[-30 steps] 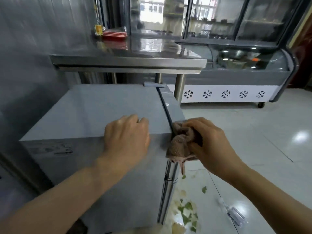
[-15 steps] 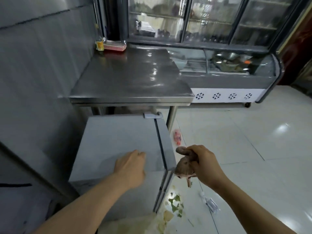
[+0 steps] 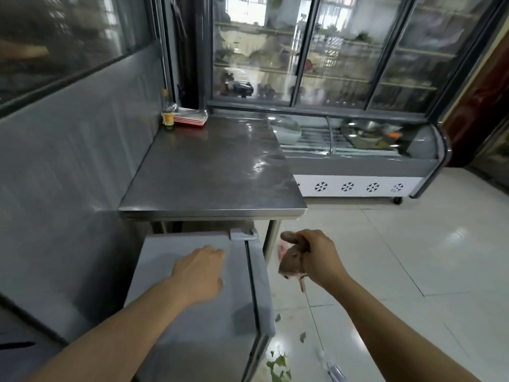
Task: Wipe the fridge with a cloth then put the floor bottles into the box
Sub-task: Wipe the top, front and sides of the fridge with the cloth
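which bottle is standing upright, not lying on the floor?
The yellow-labelled bottle at the back corner of the steel table, beside the red trays. The pink bottle and clear bottle lie on the floor.

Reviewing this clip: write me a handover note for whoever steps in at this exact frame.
Left hand: resting on the fridge top, holding nothing.
Right hand: grips the bunched brown cloth, held off the fridge's right edge, over the floor.
Floor: a clear bottle lies by the lower edge, a pinkish bottle sits behind the cloth, and green leaf scraps lie near the fridge.
Done: cannot confirm the wipe is finished.
Left: both bottles into the box, which is not in view.
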The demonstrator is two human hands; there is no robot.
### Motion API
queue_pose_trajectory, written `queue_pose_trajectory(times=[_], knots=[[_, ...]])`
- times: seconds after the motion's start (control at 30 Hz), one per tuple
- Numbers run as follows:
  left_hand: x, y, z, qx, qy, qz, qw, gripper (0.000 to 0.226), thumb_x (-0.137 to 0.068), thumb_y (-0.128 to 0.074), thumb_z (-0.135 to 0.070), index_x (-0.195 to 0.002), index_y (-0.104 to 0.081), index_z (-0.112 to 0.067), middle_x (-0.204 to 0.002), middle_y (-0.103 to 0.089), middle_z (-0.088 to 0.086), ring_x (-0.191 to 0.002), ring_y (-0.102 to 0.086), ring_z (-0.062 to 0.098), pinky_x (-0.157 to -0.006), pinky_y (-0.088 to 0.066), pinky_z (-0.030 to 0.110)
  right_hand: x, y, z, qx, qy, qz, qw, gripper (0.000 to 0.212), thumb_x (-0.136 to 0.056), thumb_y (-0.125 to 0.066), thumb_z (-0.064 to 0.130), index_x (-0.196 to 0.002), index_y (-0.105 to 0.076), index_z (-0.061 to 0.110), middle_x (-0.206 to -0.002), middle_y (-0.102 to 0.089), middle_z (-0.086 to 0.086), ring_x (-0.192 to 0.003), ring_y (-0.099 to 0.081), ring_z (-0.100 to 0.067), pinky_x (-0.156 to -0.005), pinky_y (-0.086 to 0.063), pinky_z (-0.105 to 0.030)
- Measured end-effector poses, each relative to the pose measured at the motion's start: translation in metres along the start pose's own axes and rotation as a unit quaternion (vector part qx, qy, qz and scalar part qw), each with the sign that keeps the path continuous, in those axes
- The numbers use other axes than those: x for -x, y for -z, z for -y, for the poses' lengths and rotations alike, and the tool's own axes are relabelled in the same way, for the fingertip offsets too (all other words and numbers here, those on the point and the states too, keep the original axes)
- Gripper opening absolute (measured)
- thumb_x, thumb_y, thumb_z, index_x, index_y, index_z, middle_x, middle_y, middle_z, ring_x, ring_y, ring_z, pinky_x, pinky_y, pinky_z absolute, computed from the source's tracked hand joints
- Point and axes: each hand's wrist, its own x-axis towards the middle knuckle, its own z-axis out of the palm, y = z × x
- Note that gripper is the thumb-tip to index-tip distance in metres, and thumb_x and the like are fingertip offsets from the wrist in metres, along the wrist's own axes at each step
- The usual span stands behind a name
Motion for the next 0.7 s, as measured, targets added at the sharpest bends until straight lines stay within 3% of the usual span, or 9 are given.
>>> queue_pose_trajectory(times=[0.1, 0.17, 0.3, 0.4, 0.53, 0.63, 0.7], knots=[[-0.035, 0.011, -0.016, 0.004, 0.015, -0.002, 1.0, 0.04, -0.088, -0.052, -0.029, -0.127, -0.046, -0.018, -0.13, -0.046, 0.001, -0.115, -0.048, 0.02, -0.092, -0.045, 0.037, -0.046, 0.013, -0.013, -0.033, 0.01, 0.002, 0.999, 0.035, -0.077, -0.05, -0.01, -0.099, -0.067, 0.013, -0.107, -0.063, -0.005, -0.089, -0.059, -0.013, -0.078, -0.049, -0.02], [-0.062, 0.015, -0.029, 0.025, 0.031, -0.013, 0.999, 0.047, -0.089, -0.053, -0.026, -0.134, -0.04, -0.018, -0.137, -0.04, 0.001, -0.122, -0.043, 0.021, -0.096, -0.044, 0.041, -0.082, 0.016, -0.027, -0.004, 0.036, 0.023, 0.999, 0.035, -0.079, -0.055, -0.005, -0.105, -0.067, 0.015, -0.103, -0.059, -0.005, -0.088, -0.054, -0.016, -0.08, -0.045, -0.024], [-0.118, 0.023, -0.054, 0.043, 0.066, -0.045, 0.996, 0.048, -0.089, -0.054, -0.021, -0.134, -0.039, -0.014, -0.138, -0.038, 0.002, -0.123, -0.041, 0.022, -0.097, -0.043, 0.041, -0.162, 0.016, -0.053, 0.011, 0.099, 0.048, 0.994, 0.03, -0.085, -0.046, -0.005, -0.106, -0.067, 0.001, -0.084, -0.061, -0.012, -0.075, -0.054, -0.021, -0.072, -0.044, -0.035], [-0.155, 0.025, -0.067, 0.034, 0.084, -0.051, 0.995, 0.048, -0.088, -0.056, -0.023, -0.132, -0.04, -0.014, -0.136, -0.04, 0.002, -0.121, -0.043, 0.023, -0.096, -0.043, 0.041, -0.22, 0.015, -0.062, 0.01, 0.101, 0.076, 0.992, 0.038, -0.082, -0.055, 0.001, -0.115, -0.065, 0.016, -0.112, -0.057, -0.005, -0.102, -0.054, -0.021, -0.09, -0.046, -0.033], [-0.197, 0.025, -0.071, 0.007, 0.104, -0.064, 0.993, 0.054, -0.088, -0.057, -0.029, -0.136, -0.036, -0.018, -0.139, -0.039, 0.001, -0.125, -0.041, 0.022, -0.1, -0.039, 0.04, -0.283, 0.008, -0.069, -0.007, 0.136, 0.072, 0.988, 0.038, -0.079, -0.059, -0.001, -0.113, -0.066, 0.015, -0.114, -0.06, -0.009, -0.112, -0.052, -0.031, -0.091, -0.049, -0.04], [-0.22, 0.02, -0.068, -0.002, 0.121, -0.066, 0.99, 0.057, -0.086, -0.058, -0.03, -0.137, -0.035, -0.017, -0.139, -0.039, 0.001, -0.124, -0.041, 0.021, -0.102, -0.036, 0.037, -0.314, -0.009, -0.076, 0.089, 0.168, 0.078, 0.979, 0.051, -0.08, -0.061, 0.008, -0.129, -0.055, 0.021, -0.133, -0.051, -0.007, -0.128, -0.035, -0.031, -0.104, -0.035, -0.035], [-0.23, 0.017, -0.066, -0.006, 0.127, -0.066, 0.99, 0.055, -0.084, -0.058, -0.031, -0.134, -0.038, -0.017, -0.134, -0.043, 0.001, -0.122, -0.042, 0.022, -0.1, -0.036, 0.038, -0.323, -0.019, -0.084, 0.174, 0.148, 0.156, 0.961, 0.069, -0.081, -0.063, 0.017, -0.143, -0.034, 0.027, -0.152, -0.029, -0.004, -0.14, -0.016, -0.03, -0.113, -0.019, -0.041]])
